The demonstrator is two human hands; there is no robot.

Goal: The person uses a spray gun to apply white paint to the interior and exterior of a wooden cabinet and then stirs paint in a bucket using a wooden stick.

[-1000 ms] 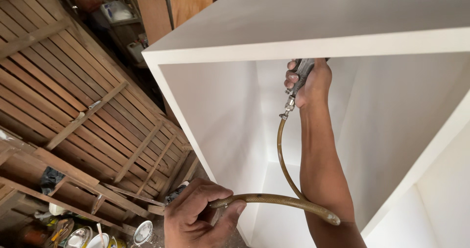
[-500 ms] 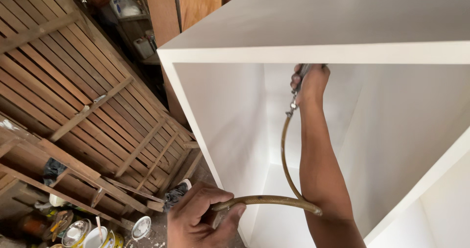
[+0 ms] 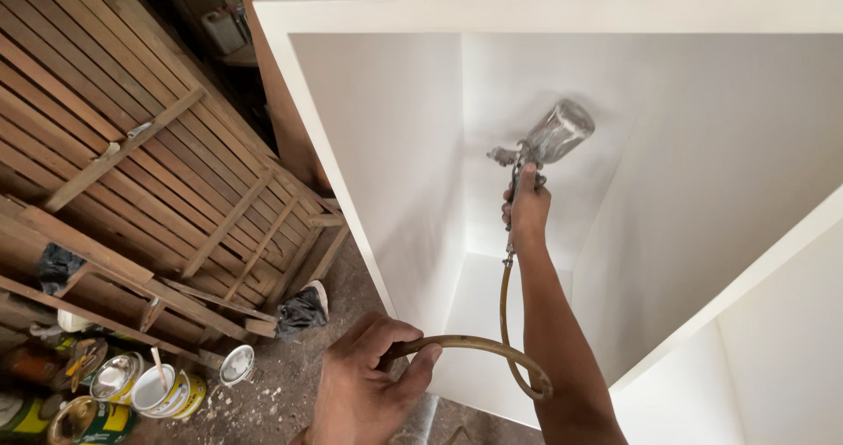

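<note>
Your right hand (image 3: 525, 210) is reaching deep into the white cabinet (image 3: 562, 10), its fingers wrapped tight around the handle of the spray gun (image 3: 540, 147). The gun is sitting high inside the cabinet, close to the inner back corner, with its metal cup tilting up and to the right above your knuckles and its nozzle pointing left toward the cabinet's left inner wall. The cup is looking blurred, so its finer details are hard to make out.

The brownish air hose (image 3: 505, 309) is hanging from the bottom of the gun's handle, running down alongside your right forearm, looping beneath it and curving back to the left. Your left hand (image 3: 364, 383) is holding that lower stretch of hose outside the cabinet, just below its front edge, with the fingers curled around it and the thumb pressing on top.

To your left, slatted wooden panels (image 3: 132, 147) are leaning against one another. On the dusty floor (image 3: 290, 383) below them, several open paint cans (image 3: 140, 388) are standing close together, one with a stick resting in it, and a loose round lid (image 3: 237, 364) is lying just beside them. A crumpled dark rag (image 3: 300, 312) is lying near the foot of the panels.
</note>
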